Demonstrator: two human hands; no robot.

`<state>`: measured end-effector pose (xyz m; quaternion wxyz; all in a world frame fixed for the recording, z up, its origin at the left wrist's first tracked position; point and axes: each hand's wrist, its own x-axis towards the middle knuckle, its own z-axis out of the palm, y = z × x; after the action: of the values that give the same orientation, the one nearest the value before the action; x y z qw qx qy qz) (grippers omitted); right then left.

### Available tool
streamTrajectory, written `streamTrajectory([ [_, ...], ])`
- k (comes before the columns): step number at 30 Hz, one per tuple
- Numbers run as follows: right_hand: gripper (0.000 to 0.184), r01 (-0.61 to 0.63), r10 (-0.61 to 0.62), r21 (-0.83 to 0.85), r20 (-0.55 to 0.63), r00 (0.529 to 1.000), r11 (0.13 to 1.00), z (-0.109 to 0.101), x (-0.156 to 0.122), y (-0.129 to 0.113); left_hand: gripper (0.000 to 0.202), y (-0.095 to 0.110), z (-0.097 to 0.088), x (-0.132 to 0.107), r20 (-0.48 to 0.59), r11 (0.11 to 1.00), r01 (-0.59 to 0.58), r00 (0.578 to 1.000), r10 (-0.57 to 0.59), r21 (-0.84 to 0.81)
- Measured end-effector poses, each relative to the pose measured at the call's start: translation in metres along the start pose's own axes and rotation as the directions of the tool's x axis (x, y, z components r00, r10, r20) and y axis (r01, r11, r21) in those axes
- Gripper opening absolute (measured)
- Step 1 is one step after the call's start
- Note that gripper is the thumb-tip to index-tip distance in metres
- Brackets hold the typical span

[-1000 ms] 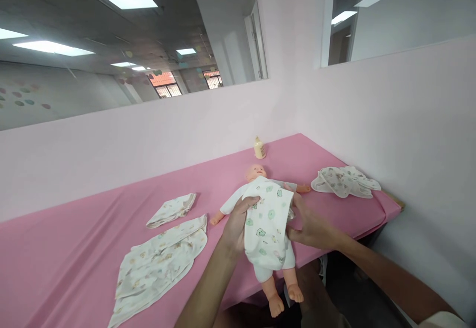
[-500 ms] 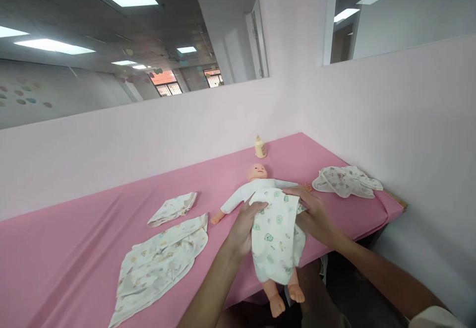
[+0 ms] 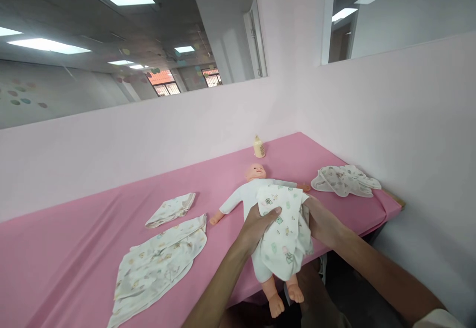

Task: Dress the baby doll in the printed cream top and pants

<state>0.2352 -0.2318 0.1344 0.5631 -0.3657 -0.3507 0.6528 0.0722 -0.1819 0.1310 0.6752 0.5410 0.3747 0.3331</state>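
A baby doll in a white bodysuit lies on its back on the pink table, its bare feet hanging past the near edge. Over its belly I hold a white printed garment, bunched and sagging toward the legs. My left hand grips the garment's left edge with the thumb on top. Closed on the right edge is my right hand, its fingertips tucked under the cloth.
A cream bottle stands by the back wall beyond the doll's head. A small folded printed cloth and a larger spread one lie to the left. Another crumpled printed cloth sits near the table's right end.
The garment lay flat on the doll's chest, then slid toward the legs; now both hands have gathered it into a bunch and lifted it over the belly.
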Motion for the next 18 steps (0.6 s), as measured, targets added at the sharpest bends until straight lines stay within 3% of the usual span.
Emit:
streamTrajectory([
  [6,0.052,0.096,-0.093,-0.002,0.214,0.972,0.995,-0.021,0.003,0.020,0.040,0.004,-0.006,0.008,-0.148,0.996,-0.077,0.985,0.083,0.044],
  [8,0.049,0.069,-0.059,-0.040,0.207,0.977,0.997,-0.020,0.004,0.024,0.042,0.007,-0.007,0.011,-0.138,0.992,-0.062,0.987,0.077,0.110],
  [12,0.025,-0.024,0.028,-0.101,0.039,0.999,0.995,-0.013,0.017,0.022,0.058,0.010,-0.009,0.016,-0.203,0.988,-0.048,0.976,0.077,0.145],
  [14,0.024,-0.021,0.016,-0.090,-0.046,0.999,0.996,-0.016,0.037,0.014,0.065,0.008,-0.013,0.015,-0.283,0.988,-0.058,0.954,0.097,0.142],
  [16,0.027,0.023,-0.039,-0.096,-0.167,0.985,0.995,-0.027,0.068,0.001,0.064,0.003,-0.021,0.009,-0.324,0.986,-0.051,0.941,0.101,0.157],
  [18,0.022,0.117,-0.171,-0.186,-0.307,0.936,0.975,-0.044,0.104,-0.016,0.060,-0.003,-0.033,-0.001,-0.357,0.983,-0.036,0.929,0.098,0.178],
])
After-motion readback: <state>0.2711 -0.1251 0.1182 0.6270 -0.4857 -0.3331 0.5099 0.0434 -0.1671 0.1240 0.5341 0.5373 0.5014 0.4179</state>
